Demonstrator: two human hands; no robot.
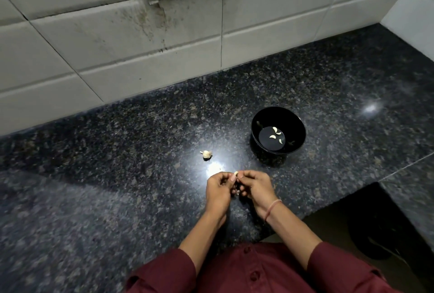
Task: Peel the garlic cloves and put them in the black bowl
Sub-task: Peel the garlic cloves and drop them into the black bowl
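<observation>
Pinching one garlic clove (236,173) between the fingertips of both hands, above the counter's front edge.

From my remote seat I see the clove poking up where the left hand (219,190) and right hand (254,187) meet, both curled and gripping it, thumbs close together. Behind them, the rest of the garlic head (206,153) lies on the granite counter (117,175). To its right the black bowl (301,126) stands upright holding a few peeled cloves (275,133), apart from the hands and well short of the back edge.
</observation>
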